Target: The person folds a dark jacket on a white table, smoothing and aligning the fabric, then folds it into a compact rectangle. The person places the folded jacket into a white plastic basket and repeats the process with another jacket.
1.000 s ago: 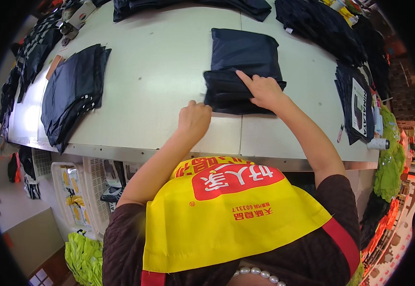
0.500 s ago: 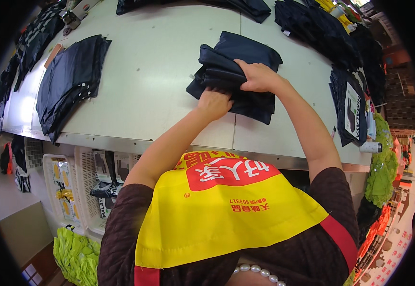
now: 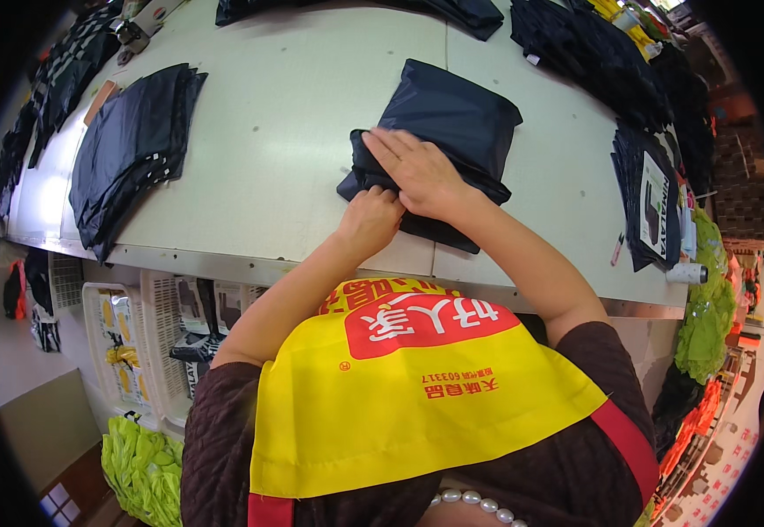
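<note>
A pile of folded dark navy fabric pieces (image 3: 457, 110) lies on the white table, right of the middle. At its near side, a smaller folded piece of dark fabric (image 3: 358, 162) lies partly over the pile. My left hand (image 3: 370, 220) has its fingers curled over the near edge of this piece; the fingertips are partly hidden. Palm down, my right hand (image 3: 426, 178) presses on top of the piece with its fingers stretched out toward the left. The hands are next to each other, the right slightly farther away.
A fanned stack of dark pieces (image 3: 132, 149) lies on the table's left. Dark pieces with a printed card (image 3: 650, 206) and a small roll (image 3: 688, 273) are at the right edge. More dark fabric (image 3: 593, 61) lies far right. White baskets (image 3: 164, 351) with packages stand below the front edge.
My right hand has moved left and nearer, from gripping the fabric's upper fold to lying flat on it. The fabric's upper part is folded down toward me. My left hand shifted slightly left and nearer.
</note>
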